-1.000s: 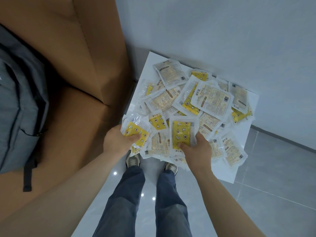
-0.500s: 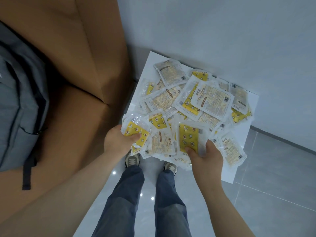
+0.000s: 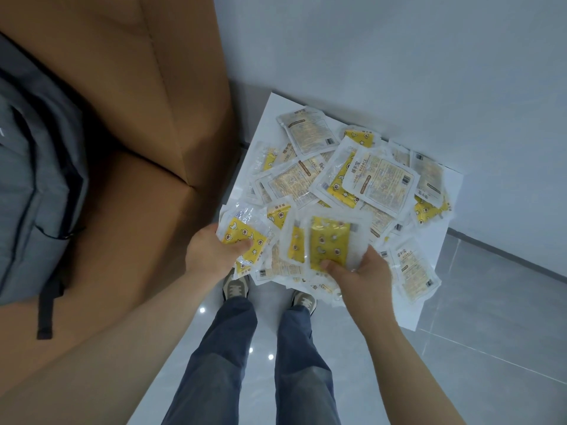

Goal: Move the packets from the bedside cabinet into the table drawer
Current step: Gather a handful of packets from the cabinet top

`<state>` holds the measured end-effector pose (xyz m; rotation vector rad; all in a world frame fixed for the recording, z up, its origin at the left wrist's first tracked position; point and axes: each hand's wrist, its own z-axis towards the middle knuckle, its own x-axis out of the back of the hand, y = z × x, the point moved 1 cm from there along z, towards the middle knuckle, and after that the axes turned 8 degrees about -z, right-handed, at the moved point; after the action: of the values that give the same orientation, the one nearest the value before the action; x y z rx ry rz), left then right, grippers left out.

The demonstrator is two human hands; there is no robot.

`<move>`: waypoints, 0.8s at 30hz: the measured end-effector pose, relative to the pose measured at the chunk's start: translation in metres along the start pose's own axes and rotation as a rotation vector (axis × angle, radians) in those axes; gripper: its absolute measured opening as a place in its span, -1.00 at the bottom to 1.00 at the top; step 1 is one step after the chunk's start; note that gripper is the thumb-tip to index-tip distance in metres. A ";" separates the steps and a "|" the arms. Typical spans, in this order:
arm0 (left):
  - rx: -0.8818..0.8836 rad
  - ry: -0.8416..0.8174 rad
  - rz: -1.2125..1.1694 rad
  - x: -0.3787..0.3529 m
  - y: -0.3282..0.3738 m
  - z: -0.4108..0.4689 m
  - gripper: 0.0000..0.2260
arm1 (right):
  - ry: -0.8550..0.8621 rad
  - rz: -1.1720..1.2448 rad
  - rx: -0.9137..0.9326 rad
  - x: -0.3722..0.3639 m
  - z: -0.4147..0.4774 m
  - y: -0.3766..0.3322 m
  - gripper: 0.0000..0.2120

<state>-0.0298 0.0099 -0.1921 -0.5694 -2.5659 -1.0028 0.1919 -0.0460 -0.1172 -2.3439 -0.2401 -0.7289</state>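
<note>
- Heaped on white cabinet (image 3: 277, 113) top: pile (image 3: 377, 179) of packets, loose and overlapping, several overhanging the near edge. No drawer in view.
- Pinched in left hand (image 3: 214, 256): 1 yellow packet (image 3: 245, 240), thumb pressed across its face, fingers hidden beneath, so cannot tell their spread.
- Held in right hand (image 3: 365, 271): small stack (image 3: 329, 243), at least 2 packets, thumb clamped on the lower edge, fingers curled under and mostly hidden.
- Risk 1: slippery film wrappers, gripped by 1 edge only. Likely to fan out and slide from the stack once lifted clear.
- Risk 2: held packets overlapping neighbours. Liable to drag overhanging ones off the near edge onto floor (image 3: 491, 332).
- Risk 3: both hands loaded, none free for opening the drawer. Possible fumble or drop there.
- Risk 4: large pile, small handfuls, many trips. Likely strays left near the wall or down the gap beside box (image 3: 168, 87).
</note>
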 end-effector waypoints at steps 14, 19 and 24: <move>0.002 0.025 0.005 0.002 -0.005 0.002 -0.78 | -0.052 -0.340 0.096 -0.057 0.040 0.011 -0.50; 0.011 0.035 0.006 0.001 -0.005 0.002 -0.79 | -0.009 -0.399 0.114 -0.065 0.037 0.013 -0.50; 0.029 0.032 -0.003 0.002 -0.003 0.002 -0.80 | 0.013 -0.357 0.083 -0.075 0.032 0.007 -0.51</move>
<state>-0.0333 0.0096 -0.1948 -0.5380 -2.5497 -0.9668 0.1465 -0.0293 -0.1828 -2.2409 -0.6819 -0.8837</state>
